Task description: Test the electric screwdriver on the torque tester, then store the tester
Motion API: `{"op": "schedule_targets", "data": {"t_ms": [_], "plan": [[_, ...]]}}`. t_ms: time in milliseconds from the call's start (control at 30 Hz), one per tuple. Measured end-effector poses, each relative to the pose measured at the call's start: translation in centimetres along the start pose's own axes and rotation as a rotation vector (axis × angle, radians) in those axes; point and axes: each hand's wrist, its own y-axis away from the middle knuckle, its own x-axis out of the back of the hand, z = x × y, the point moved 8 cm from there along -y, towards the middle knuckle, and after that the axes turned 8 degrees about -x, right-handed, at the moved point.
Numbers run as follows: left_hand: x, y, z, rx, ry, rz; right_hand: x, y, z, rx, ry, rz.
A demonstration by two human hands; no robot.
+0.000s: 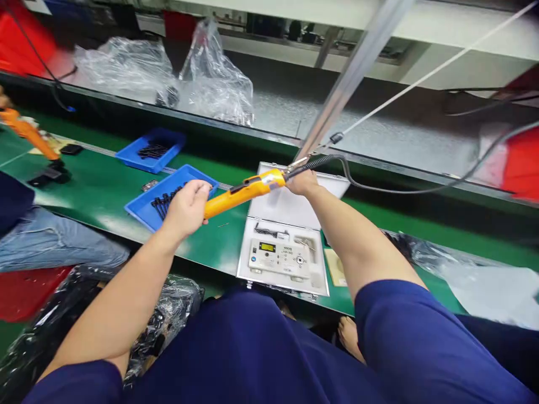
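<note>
Driver (242, 194) held aslant above the green bench (219, 247); left hand (190, 206) closed round its near-left end.
Head view: the right hand (304, 182) is at the driver's far-right end, by the metal clip (300, 163) and cable (349, 177); its fingers are mostly hidden, so whether it grips I cannot tell; the step in hand looks like handling the driver at its hanging point; the next move seems to call for a firm left grip and a free cable; open case (290, 205) below, blue tray (141, 211) left.
</note>
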Motion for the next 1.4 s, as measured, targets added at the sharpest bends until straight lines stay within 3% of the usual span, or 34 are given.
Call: {"op": "schedule_targets", "data": {"t_ms": [167,333,467,533,667,767,867,1000,1067,1133,1300,1400], "plan": [[0.7,0.2,0.1,0.006,-0.111,0.013,-0.8,1.4,1.2,-0.035,0.038,0.009],[0.4,-0.5,0.1,-0.033,-0.152,-0.023,0.9,4.4,0.7,0.022,0.065,-0.001],[-0.4,-1.2,-0.3,-0.066,-0.165,-0.044,1.1,8.2,-1.0,0.084,0.049,0.094],[-1.0,-1.3,-0.6,-0.084,-0.161,-0.06,-1.6,11.7,-2.9,0.181,-0.006,0.029],[-2.1,-1.2,-0.9,-0.074,-0.131,-0.101,-10.0,21.9,-7.5,0.435,-0.112,-0.255],[-2.5,-1.2,-0.9,-0.051,-0.114,-0.11,-14.3,27.7,-9.0,0.423,-0.163,-0.308],[-2.4,-1.6,-1.0,-0.057,-0.099,-0.09,-16.3,30.5,-9.0,0.339,-0.262,-0.325],[-2.6,-2.8,-2.4,-0.044,-0.038,-0.026,-15.3,30.7,-6.4,0.144,-0.553,-0.228],[-4.2,-2.7,-3.5,0.028,0.062,-0.043,-13.7,29.8,-3.9,-0.069,-0.763,-0.164],[-7.3,-1.5,-4.4,0.129,0.214,-0.111,-12.0,28.6,-2.4,-0.24,-1.026,-0.17],[-17.9,5.1,-4.8,0.389,0.537,-0.325,-6.4,25.2,-4.8,-0.288,-1.681,-0.254],[-22.3,8.0,-5.1,0.482,0.66,-0.387,-6.0,24.6,-3.5,-0.51,-1.874,-0.121]]}}
